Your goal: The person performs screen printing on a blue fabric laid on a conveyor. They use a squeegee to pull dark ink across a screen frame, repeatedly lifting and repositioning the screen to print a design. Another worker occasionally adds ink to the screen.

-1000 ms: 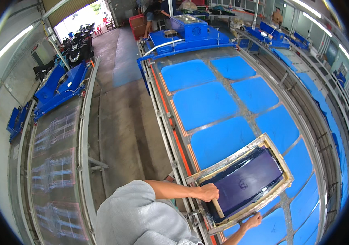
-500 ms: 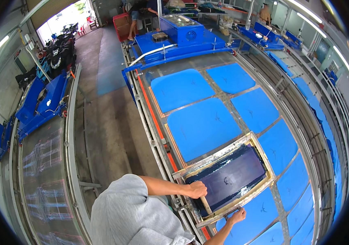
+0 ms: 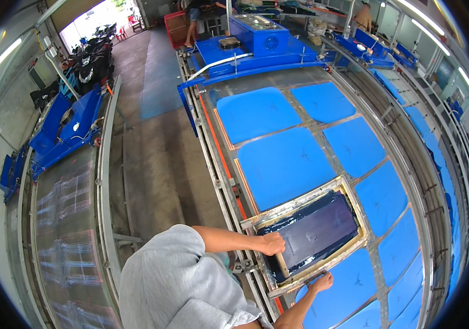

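Here's my left hand (image 3: 272, 243), fingers curled tight round the squeegee (image 3: 283, 265), the handle running out from under them towards the near side. It sits inside the frame (image 3: 300, 200), at the left end, with the dark mesh (image 3: 316, 233) stretching away to the right. And my right hand (image 3: 322, 282)! Fingers bent in, just beside the near rim; whether they grip anything, I cannot tell. That rim stands between my right hand and the squeegee.

Under and around us, blue pieces (image 3: 283, 162) in rows on the table (image 3: 262, 78), and the frame overlaps some of them. A metal rail (image 3: 220, 181) runs up the table's left side, beside an orange strip (image 3: 240, 205). A big blue machine (image 3: 259, 46) straddles the far end, a red box (image 3: 175, 28) beyond it to the left, and motorbikes (image 3: 89, 63) line up far left
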The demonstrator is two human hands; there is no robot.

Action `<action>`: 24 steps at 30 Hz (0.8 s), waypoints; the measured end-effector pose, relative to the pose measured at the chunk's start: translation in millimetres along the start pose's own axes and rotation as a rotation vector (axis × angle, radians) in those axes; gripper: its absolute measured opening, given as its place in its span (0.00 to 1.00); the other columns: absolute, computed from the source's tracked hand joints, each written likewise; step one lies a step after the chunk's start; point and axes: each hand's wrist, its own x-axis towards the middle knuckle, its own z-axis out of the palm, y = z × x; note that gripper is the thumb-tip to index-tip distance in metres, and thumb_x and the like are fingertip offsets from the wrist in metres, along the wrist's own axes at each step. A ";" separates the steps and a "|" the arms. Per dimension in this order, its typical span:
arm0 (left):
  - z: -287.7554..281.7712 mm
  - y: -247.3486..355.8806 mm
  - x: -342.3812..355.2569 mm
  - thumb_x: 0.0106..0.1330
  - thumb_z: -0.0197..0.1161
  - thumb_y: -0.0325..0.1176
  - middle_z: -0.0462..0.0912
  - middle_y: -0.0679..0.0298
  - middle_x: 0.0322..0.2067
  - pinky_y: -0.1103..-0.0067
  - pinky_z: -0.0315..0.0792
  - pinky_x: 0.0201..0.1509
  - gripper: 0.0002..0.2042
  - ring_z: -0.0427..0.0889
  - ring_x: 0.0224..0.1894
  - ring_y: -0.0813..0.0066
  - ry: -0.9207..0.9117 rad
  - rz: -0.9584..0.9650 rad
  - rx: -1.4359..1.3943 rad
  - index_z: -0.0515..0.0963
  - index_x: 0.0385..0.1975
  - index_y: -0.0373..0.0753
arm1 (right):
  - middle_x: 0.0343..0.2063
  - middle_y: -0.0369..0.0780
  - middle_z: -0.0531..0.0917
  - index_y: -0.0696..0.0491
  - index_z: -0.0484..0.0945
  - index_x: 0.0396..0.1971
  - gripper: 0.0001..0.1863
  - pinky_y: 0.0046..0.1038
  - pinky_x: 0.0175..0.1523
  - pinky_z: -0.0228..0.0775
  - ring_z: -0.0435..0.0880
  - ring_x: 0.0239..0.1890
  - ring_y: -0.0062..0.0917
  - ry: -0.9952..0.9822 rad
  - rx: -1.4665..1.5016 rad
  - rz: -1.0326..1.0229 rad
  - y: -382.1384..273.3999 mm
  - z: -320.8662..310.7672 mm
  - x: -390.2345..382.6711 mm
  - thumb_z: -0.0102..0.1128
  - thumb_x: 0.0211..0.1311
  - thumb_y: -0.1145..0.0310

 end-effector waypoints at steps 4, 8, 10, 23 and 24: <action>12.6 -4.0 -13.4 0.43 0.62 0.30 0.81 0.53 0.17 0.61 0.73 0.27 0.02 0.83 0.26 0.50 0.110 0.023 -0.020 0.80 0.15 0.40 | 0.25 0.55 0.80 0.68 0.79 0.30 0.19 0.47 0.37 0.62 0.73 0.27 0.46 -0.044 -0.026 0.058 -9.9 4.2 1.0 0.53 0.64 0.63; 11.2 1.6 -36.0 0.44 0.61 0.31 0.79 0.52 0.16 0.60 0.73 0.26 0.03 0.82 0.24 0.49 0.160 0.006 -0.051 0.80 0.14 0.40 | 0.22 0.52 0.79 0.67 0.78 0.27 0.18 0.47 0.36 0.61 0.71 0.25 0.41 0.006 -0.031 0.091 -10.0 7.3 0.1 0.53 0.62 0.63; 11.5 1.2 -44.3 0.45 0.60 0.30 0.81 0.52 0.18 0.60 0.74 0.28 0.04 0.83 0.27 0.49 0.093 -0.020 -0.052 0.79 0.15 0.40 | 0.23 0.54 0.79 0.67 0.79 0.28 0.18 0.48 0.37 0.62 0.73 0.26 0.45 0.034 -0.020 0.058 -11.6 8.9 -2.6 0.53 0.63 0.63; -19.0 -58.7 132.3 0.55 0.54 0.29 0.84 0.59 0.35 0.65 0.75 0.44 0.09 0.83 0.42 0.59 0.297 0.047 0.035 0.81 0.32 0.41 | 0.38 0.49 0.80 0.61 0.81 0.36 0.14 0.41 0.47 0.67 0.77 0.41 0.41 0.038 -0.284 0.023 -48.0 -2.2 -8.7 0.54 0.69 0.64; -14.9 -70.6 160.9 0.55 0.53 0.30 0.81 0.60 0.31 0.65 0.73 0.40 0.07 0.81 0.39 0.61 0.407 0.095 0.054 0.79 0.29 0.43 | 0.44 0.50 0.79 0.60 0.82 0.40 0.15 0.41 0.53 0.67 0.76 0.48 0.43 0.051 -0.340 -0.049 -49.4 0.3 0.7 0.55 0.69 0.63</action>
